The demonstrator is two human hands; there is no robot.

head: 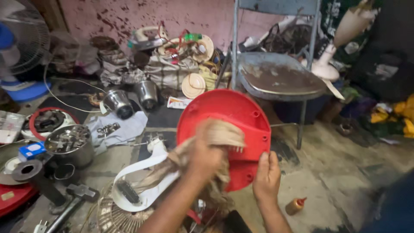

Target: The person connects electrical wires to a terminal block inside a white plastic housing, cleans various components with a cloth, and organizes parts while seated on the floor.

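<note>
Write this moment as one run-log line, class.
left hand: presses beige rag on red round cover | right hand: grips cover's lower edge | behind: metal chair

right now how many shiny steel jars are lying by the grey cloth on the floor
2: one shiny steel jar tipped beside the grey cloth, a second steel jar just to its right. The clutter may hide more.

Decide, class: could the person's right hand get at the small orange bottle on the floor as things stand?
Probably yes: the orange bottle stands just beside the right hand with bare floor between, but that hand grips the red disc and would have to let go.
</note>
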